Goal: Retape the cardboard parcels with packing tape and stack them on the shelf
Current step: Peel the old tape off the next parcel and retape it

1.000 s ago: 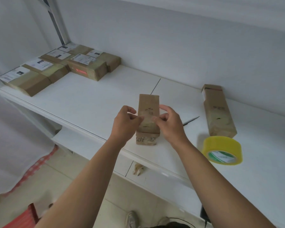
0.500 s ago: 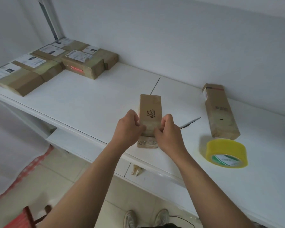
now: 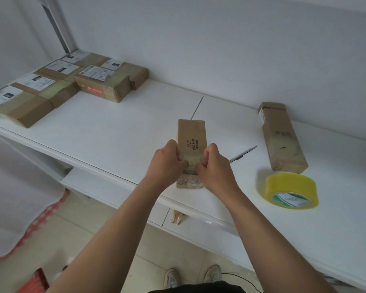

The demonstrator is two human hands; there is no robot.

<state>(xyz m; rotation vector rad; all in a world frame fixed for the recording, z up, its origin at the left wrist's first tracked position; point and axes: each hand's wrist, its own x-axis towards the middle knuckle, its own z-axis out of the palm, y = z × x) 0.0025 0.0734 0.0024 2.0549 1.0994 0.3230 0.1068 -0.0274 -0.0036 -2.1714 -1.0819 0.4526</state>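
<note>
Both hands (image 3: 190,163), formerly open-fingered, now clenched lower on parcel (image 3: 191,136).

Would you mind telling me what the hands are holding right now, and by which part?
Both hands, left and right, grip the narrow cardboard parcel by its near end, one on each side.

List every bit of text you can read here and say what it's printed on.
"INS BAHA": on the parcel held by both hands.
Shipping labels on the stacked parcels: too small to read.
Tape roll core print: blurred.
Print on the long parcel: unreadable.
</note>
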